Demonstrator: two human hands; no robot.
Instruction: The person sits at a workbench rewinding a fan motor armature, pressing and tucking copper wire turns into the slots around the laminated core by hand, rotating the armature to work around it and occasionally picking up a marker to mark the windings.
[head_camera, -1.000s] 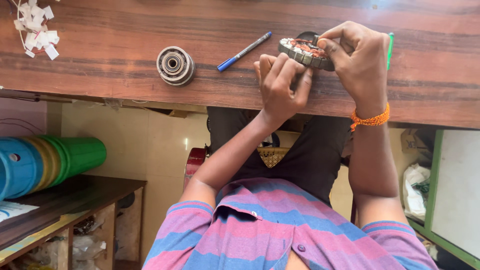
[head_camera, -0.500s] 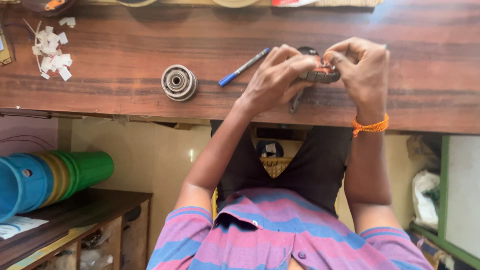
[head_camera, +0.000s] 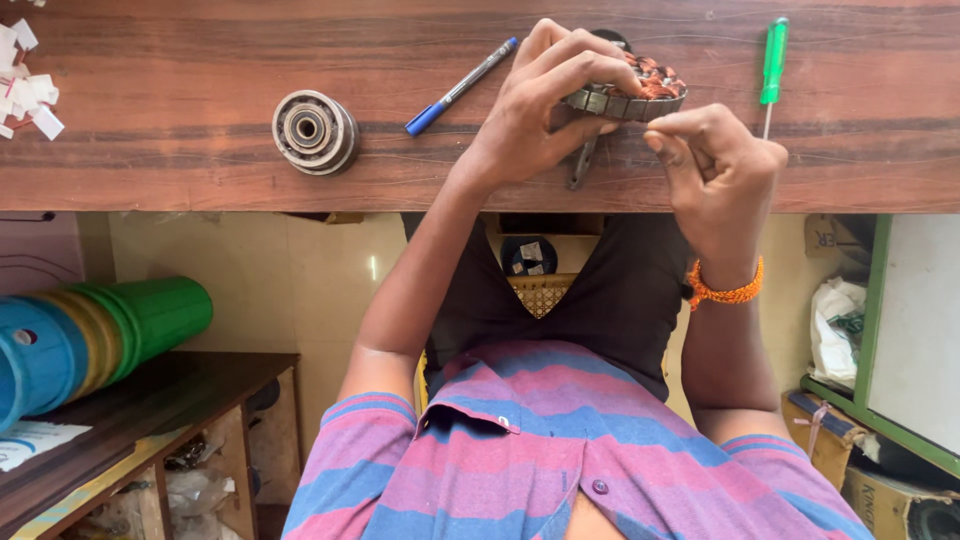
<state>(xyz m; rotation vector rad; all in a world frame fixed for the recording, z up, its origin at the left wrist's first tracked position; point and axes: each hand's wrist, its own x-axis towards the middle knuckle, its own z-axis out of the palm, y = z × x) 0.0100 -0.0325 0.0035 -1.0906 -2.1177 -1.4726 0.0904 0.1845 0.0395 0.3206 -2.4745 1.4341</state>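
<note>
- Fingers of the left hand (head_camera: 545, 105) curl around the rim of a round motor stator (head_camera: 630, 92) with copper windings, gripping it on edge against the wooden table (head_camera: 200, 160).
- Right hand (head_camera: 715, 165) sits just beside the stator, thumb and forefinger pinched together at its lower rim; what they pinch is too small to tell.
- Dark metal tool (head_camera: 580, 165) lies under the stator, between both hands.
- Green screwdriver (head_camera: 771, 70) lies beyond the right hand.
- Blue pen (head_camera: 460, 88) and a round bearing part (head_camera: 313, 131) lie out past the left hand, with white paper scraps (head_camera: 28, 85) well apart.
</note>
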